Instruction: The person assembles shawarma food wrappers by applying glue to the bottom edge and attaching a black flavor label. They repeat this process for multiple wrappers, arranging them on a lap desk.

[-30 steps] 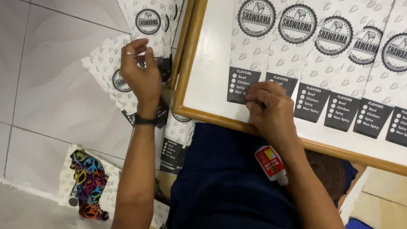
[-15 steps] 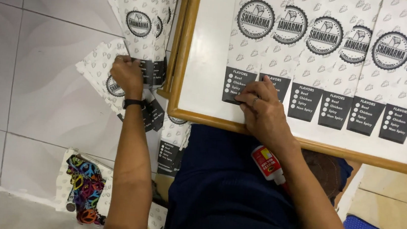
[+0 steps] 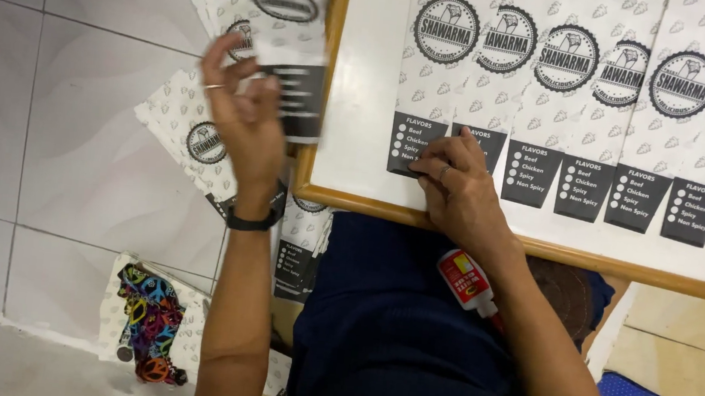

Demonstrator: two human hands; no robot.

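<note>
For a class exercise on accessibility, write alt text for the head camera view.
Left hand lifts a printed paper sleeve off a floor pile while the right hand presses a sleeve row on a wooden tray. A glue bottle lies in the lap.

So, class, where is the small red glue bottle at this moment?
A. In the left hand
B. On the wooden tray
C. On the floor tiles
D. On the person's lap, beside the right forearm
D: the glue bottle lies on the dark blue lap below the tray, while the left hand holds a paper sleeve.
</note>
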